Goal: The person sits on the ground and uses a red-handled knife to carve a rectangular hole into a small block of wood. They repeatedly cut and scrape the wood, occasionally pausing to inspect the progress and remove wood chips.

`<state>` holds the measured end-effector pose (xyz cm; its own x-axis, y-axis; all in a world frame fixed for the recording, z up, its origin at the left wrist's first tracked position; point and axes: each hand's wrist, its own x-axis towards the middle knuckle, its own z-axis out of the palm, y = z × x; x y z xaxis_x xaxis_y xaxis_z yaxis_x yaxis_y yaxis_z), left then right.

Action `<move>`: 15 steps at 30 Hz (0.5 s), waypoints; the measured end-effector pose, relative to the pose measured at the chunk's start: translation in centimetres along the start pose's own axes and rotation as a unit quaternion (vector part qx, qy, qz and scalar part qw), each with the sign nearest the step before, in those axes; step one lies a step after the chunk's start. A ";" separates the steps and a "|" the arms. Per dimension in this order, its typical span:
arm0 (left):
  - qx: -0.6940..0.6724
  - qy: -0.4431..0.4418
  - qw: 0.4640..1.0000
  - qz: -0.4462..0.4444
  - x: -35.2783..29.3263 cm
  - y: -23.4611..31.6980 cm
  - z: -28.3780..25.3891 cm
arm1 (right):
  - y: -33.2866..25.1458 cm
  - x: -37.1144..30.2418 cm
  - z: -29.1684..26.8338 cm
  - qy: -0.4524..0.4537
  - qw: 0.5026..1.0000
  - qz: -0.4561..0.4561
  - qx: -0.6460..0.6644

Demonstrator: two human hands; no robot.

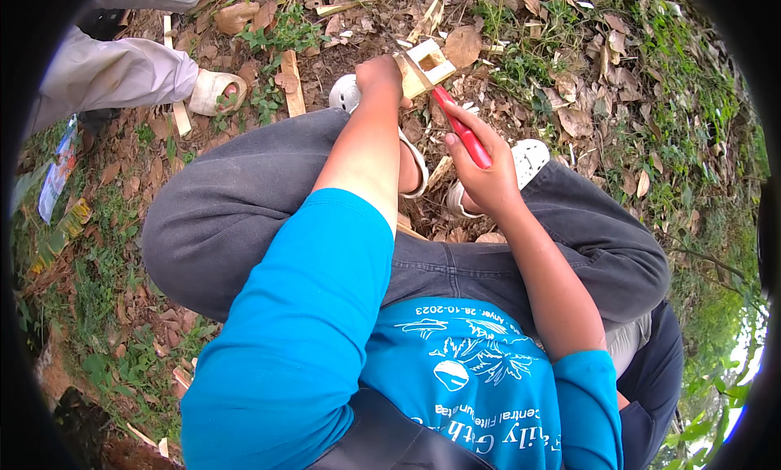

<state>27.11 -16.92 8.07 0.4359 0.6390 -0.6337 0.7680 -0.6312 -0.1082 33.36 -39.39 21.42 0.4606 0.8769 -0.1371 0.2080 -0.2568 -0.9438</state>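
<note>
My left hand (380,77) is closed on the left end of a pale wooden block (413,80), out between my knees. A squarish hole is cut in the block's right part. In my right hand (486,165) is a red-handled knife (464,129), gripped by its handle with the thumb lying along it. The knife's narrow blade slants up and left across the block, touching or just over the wood beside the hole. Part of the block is hidden behind my left hand.
Dry leaves, wood chips and weeds cover the ground. A wooden strip (293,83) lies left of my hands, and a large brown leaf (463,46) beside the block. At upper left is another person's leg with a beige clog (216,92). My white clogs (530,158) flank the work.
</note>
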 end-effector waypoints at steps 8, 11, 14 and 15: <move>-0.030 0.039 0.999 -0.023 0.3 -0.2 1.3 | -4.7 -8.9 -5.4 -0.035 0.997 0.059 -0.037; -0.051 0.071 0.995 -0.048 1.8 0.1 2.6 | -4.7 -9.0 -6.2 -0.019 0.998 0.023 -0.046; -0.059 0.094 0.992 -0.060 2.8 0.7 3.4 | -1.5 -5.8 -5.1 0.002 1.000 -0.004 -0.004; -0.067 0.084 0.993 -0.054 2.8 0.8 3.4 | -0.9 -4.5 -4.5 -0.004 1.000 0.005 0.000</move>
<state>27.34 -17.15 3.60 0.4120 0.7709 -0.4858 0.8648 -0.4987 -0.0579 34.97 -44.92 24.20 0.4562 0.8772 -0.1496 0.2028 -0.2662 -0.9423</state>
